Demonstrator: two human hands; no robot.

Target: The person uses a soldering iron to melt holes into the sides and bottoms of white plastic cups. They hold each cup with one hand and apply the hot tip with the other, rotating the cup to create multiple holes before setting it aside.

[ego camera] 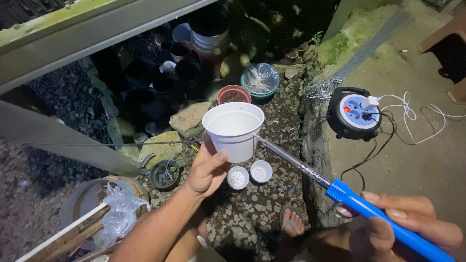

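My left hand (208, 167) grips a white plastic cup (234, 128) by its side and lifts it above the gravel, mouth facing up. My right hand (405, 228) is wrapped around the blue handle of a soldering iron (340, 190). Its metal shaft runs up and left, and the tip touches the cup's right wall. Two small white perforated cups (249, 174) lie on the gravel just under the held cup.
A round black extension reel (353, 114) with a white plug and cable lies on the concrete at right. Plant pots (234, 93), a teal bowl (260, 80) and stones sit behind. A bucket with a plastic bag (109, 208) is lower left. My sandalled foot (291, 223) rests on the gravel.
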